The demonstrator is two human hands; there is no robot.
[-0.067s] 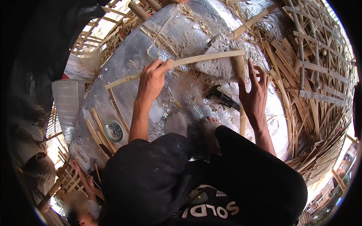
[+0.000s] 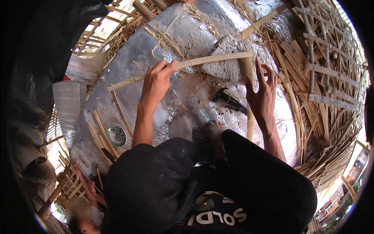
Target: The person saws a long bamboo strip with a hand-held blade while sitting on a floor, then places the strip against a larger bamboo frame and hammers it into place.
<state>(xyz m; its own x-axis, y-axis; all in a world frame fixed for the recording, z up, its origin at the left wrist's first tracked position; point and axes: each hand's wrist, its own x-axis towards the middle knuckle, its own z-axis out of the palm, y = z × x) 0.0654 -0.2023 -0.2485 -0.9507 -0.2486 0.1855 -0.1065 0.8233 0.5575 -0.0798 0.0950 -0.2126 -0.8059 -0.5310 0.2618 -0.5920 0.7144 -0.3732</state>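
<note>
A long, slightly bowed bamboo strip (image 2: 210, 59) runs across in front of me, its right end lying over the top of a second bamboo piece (image 2: 247, 64). My left hand (image 2: 156, 84) is closed round the strip left of its middle. Spread fingers show on my right hand (image 2: 263, 87), beside the second piece; the thumb is against or just over that piece, and I cannot tell which. The index fingertip is close to the strip's right end. A rough concrete block (image 2: 224, 68) lies under the joint. Between my hands, a black-handled hammer (image 2: 231, 101) rests on the floor.
Silvery sheeting (image 2: 128, 64) covers the floor, with shavings scattered on it. A bowl of nails (image 2: 116, 135) stands at left beside loose bamboo strips (image 2: 102, 130). Bamboo scraps and a lattice (image 2: 331, 66) line the right side. Another person (image 2: 83, 212) is at lower left.
My right index finger has lifted slightly toward the strip's end. My left hand keeps its hold on the strip.
</note>
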